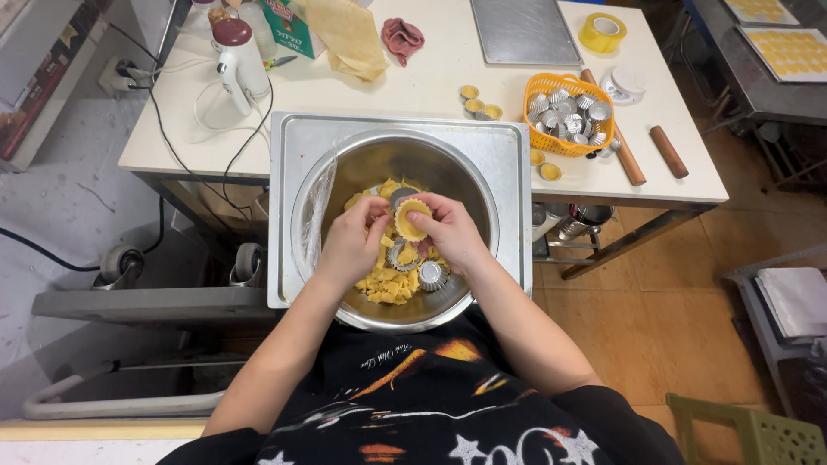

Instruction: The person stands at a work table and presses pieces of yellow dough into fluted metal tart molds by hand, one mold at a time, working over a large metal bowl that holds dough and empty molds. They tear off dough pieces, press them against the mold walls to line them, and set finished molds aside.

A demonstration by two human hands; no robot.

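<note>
One white table [413,82] carried nearly everything. On it sat one steel tray [297,215], and in the tray one large steel bowl [469,185] with a heap of yellow dough pieces [383,284] at the bottom. One flat baking sheet [524,30] lay at the far edge. One orange basket [564,86] held a pile of small fluted tins, too many to count. One white hand mixer [237,60] stood at the left, and one rolling pin [624,155] lay slanted beside the basket. One roll of yellow tape [602,32] sat near the far right corner.

Three dough-filled tins [480,102] stood in a short row left of the basket, and two more [544,165] just below it. Two empty tins [432,275] rested on the dough in the bowl.

Over the bowl, the left hand [353,241] and right hand [448,228] were closed together around one dough-lined tin [411,220], fingertips pinching its rim from both sides. The tin was round, without a long axis, and was tipped so its open, dough-lined face pointed up toward the camera.
</note>
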